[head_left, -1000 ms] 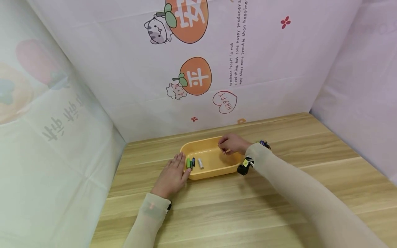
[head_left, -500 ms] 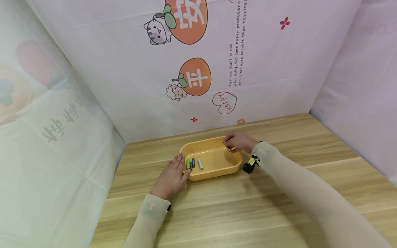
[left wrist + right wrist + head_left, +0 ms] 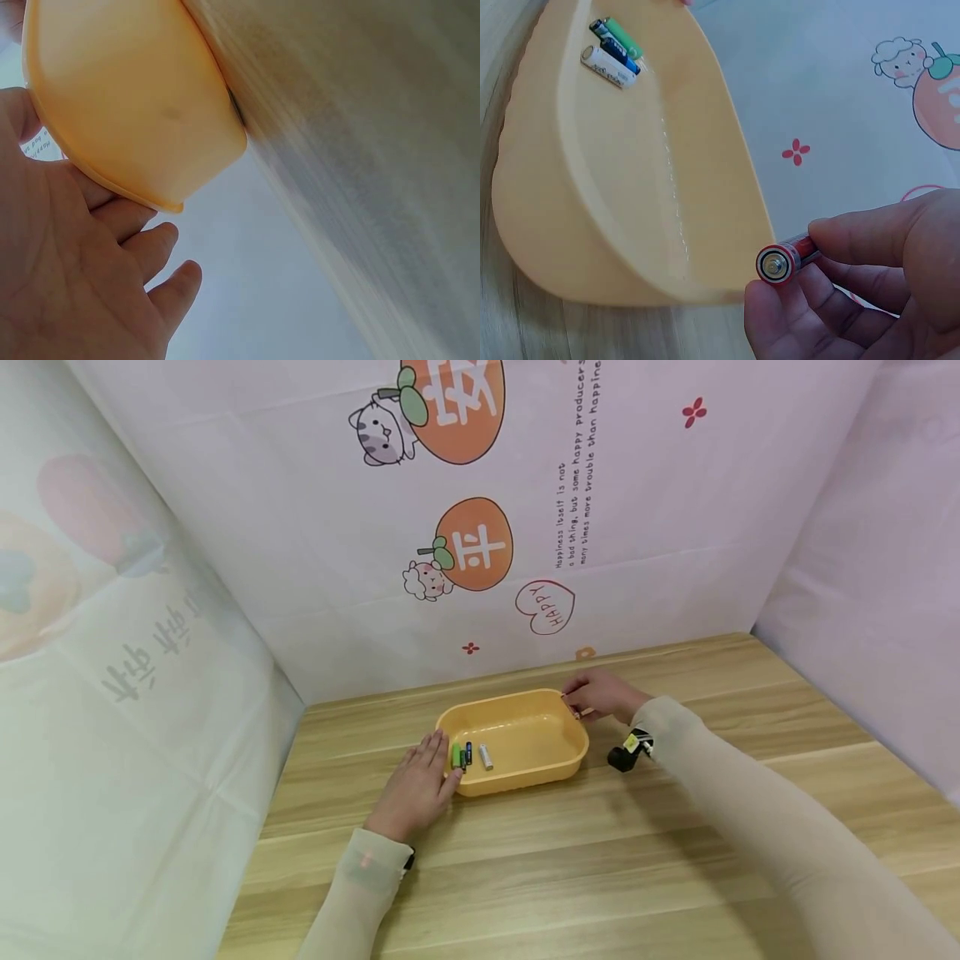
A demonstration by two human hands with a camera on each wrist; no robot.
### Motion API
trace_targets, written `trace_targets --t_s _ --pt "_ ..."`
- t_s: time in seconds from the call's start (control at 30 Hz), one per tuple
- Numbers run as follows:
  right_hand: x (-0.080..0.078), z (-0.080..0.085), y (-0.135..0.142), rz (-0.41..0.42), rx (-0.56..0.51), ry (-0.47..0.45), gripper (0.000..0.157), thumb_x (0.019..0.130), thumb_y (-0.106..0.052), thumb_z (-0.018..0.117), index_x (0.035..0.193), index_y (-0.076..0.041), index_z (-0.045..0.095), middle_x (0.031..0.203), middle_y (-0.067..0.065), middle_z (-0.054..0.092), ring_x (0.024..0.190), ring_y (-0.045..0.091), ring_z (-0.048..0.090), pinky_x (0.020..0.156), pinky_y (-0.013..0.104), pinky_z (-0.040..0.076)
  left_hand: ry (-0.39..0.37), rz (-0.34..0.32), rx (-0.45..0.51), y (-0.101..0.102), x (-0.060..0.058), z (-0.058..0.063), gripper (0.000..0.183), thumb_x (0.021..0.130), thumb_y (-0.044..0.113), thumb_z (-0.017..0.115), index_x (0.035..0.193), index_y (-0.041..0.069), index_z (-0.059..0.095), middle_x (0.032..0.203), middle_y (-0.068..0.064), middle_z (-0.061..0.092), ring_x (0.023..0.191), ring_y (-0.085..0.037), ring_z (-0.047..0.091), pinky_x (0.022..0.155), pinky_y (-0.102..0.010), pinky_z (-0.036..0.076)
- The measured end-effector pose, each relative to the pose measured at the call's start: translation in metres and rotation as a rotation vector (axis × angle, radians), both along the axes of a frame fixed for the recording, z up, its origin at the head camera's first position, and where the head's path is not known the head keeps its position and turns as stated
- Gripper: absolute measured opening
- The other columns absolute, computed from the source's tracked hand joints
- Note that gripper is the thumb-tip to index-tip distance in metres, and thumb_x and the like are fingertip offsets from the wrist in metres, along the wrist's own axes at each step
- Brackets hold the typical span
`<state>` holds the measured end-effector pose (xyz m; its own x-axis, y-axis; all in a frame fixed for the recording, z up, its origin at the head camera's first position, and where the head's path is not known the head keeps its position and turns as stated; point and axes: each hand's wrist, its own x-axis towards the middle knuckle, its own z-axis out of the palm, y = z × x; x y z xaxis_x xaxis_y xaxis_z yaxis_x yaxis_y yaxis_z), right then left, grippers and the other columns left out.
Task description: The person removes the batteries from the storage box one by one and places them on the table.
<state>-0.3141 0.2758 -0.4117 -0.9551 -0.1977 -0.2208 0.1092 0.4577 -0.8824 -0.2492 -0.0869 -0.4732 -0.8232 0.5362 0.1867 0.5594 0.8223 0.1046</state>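
A yellow plastic tray [image 3: 517, 781] stands on the wooden table. My left hand [image 3: 411, 789] rests on its left end, fingers extended along the rim and thumb at the near corner. Between the thumb and fingers of my right hand [image 3: 609, 695] is a red battery [image 3: 787, 259], pinched by the tray's far right corner; its silver terminal faces the right wrist camera. Inside the tray, at the left, lie a green battery [image 3: 624, 36], a blue battery [image 3: 621, 56], a white battery [image 3: 607, 66] and a dark battery [image 3: 598, 28], close together.
A white printed cloth [image 3: 360, 610] hangs behind the table, with more cloth at both sides. The wooden tabletop [image 3: 525, 877] extends in front of the tray and to its right. A black wrist camera [image 3: 622, 758] hangs below the right wrist.
My right hand has moved to the right with the red battery, from over the tray's inside to its far right corner. My left hand and the other batteries have stayed put.
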Motion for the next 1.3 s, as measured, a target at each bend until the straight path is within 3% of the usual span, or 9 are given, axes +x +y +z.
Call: trace_targets --t_s 0.27,0.47,0.93,1.17,1.3 --pt "-0.001 -0.003 0.016 -0.022 0.029 0.005 0.027 0.096 -0.009 0.059 0.119 0.006 0.059 0.095 0.015 0.063 0.079 0.018 0.061 0.075 0.042 0.057 -0.016 0.003 -0.005 0.000 0.001 0.000 0.067 0.105 0.047 0.030 0.153 0.001 0.023 0.159 -0.012 0.020 0.145 -0.028 0.018 0.115 -0.047 0.020" --pt "0.000 -0.006 0.030 -0.025 0.025 0.029 0.024 0.097 -0.007 0.057 0.117 0.006 0.058 0.092 0.017 0.063 0.079 0.019 0.060 0.077 0.045 0.056 -0.024 0.010 -0.032 0.001 0.001 0.001 0.072 0.104 0.054 0.019 0.154 0.002 0.021 0.160 -0.010 0.017 0.146 -0.028 0.017 0.115 -0.046 0.017" --pt "0.001 -0.012 0.058 -0.036 0.027 0.026 0.037 0.099 -0.012 0.056 0.128 0.011 0.052 0.097 0.015 0.062 0.093 0.028 0.061 0.084 0.048 0.054 -0.026 0.014 -0.017 0.001 0.001 0.002 0.067 0.105 0.047 0.029 0.154 0.001 0.022 0.159 -0.011 0.017 0.146 -0.027 0.016 0.115 -0.046 0.018" --pt "0.001 -0.018 0.078 -0.074 0.014 0.036 0.039 0.098 -0.012 0.057 0.129 0.011 0.051 0.095 0.014 0.063 0.086 0.025 0.062 0.080 0.045 0.055 -0.021 0.016 -0.008 0.001 0.000 0.002 0.066 0.105 0.044 0.033 0.153 0.000 0.024 0.159 -0.012 0.018 0.145 -0.029 0.018 0.115 -0.048 0.020" --pt "0.002 -0.021 0.090 -0.085 0.039 0.042 0.039 0.099 -0.015 0.057 0.129 0.009 0.052 0.101 0.020 0.063 0.083 0.025 0.062 0.077 0.044 0.055 -0.018 0.006 0.001 0.002 0.000 0.001 0.066 0.105 0.045 0.032 0.153 -0.001 0.024 0.159 -0.014 0.019 0.145 -0.030 0.019 0.114 -0.049 0.020"
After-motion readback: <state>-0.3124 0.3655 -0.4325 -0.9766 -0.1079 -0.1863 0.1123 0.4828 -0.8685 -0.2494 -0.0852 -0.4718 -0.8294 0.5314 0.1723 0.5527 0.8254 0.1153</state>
